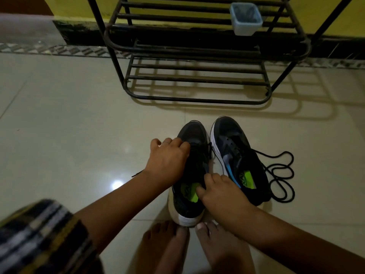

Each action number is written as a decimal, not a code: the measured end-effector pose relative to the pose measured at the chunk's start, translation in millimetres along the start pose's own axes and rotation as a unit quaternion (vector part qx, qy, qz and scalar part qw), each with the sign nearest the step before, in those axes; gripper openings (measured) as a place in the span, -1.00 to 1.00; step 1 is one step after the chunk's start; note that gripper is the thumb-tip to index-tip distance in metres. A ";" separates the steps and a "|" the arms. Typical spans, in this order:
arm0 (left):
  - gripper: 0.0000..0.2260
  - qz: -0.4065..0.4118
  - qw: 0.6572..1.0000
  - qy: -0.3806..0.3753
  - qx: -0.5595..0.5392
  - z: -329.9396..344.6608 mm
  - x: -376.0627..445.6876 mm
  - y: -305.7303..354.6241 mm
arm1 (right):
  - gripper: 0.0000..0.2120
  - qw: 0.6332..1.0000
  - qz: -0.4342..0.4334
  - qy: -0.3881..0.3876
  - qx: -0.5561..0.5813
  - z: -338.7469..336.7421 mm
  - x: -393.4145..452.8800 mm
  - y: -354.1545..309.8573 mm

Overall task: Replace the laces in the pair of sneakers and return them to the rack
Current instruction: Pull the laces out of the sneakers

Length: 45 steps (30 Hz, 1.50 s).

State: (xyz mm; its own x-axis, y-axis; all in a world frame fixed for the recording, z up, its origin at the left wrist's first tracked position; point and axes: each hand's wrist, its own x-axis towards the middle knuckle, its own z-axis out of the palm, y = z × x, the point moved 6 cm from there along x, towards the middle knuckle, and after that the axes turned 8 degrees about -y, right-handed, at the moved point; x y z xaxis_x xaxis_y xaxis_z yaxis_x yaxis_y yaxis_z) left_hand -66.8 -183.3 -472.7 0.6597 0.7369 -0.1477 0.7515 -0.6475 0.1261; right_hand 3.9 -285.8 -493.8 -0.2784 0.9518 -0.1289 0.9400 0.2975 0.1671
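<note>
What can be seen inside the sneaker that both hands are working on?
Inside the left sneaker a bright green insole shows at the heel. The right hand and left hand cover the tongue, so the toe end inside cannot be seen.

floor (69, 119): open left | rack (189, 76) ahead | loose lace (280, 175) right

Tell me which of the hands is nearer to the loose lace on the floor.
Right. The right hand grips the left sneaker at its collar, with the right sneaker between it and the lace. The left hand is farther left.
</note>
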 end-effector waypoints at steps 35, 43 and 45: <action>-0.71 -0.083 0.748 0.056 -0.657 -7.8 -10.6 -32.2 | -0.67 0.998 -0.016 -0.058 0.005 3.0 0.3 -0.5; -0.71 -0.097 0.708 -0.004 -0.699 8.0 -14.0 -24.1 | -0.90 0.997 -0.032 -0.063 -0.005 3.4 0.5 -2.7; -0.72 -0.094 0.737 0.016 -0.669 4.5 -12.0 -28.2 | -0.90 0.997 -0.035 -0.067 -0.006 1.3 1.4 -4.7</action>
State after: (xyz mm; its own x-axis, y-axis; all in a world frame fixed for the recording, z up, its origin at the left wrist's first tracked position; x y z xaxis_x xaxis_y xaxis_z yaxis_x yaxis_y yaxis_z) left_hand -95.9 -174.7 -478.9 0.5272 0.8072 -0.2656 0.1466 0.2215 0.9641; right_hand -0.6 -286.0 -496.0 -0.3137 0.9104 -0.2696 0.9164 0.3646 0.1649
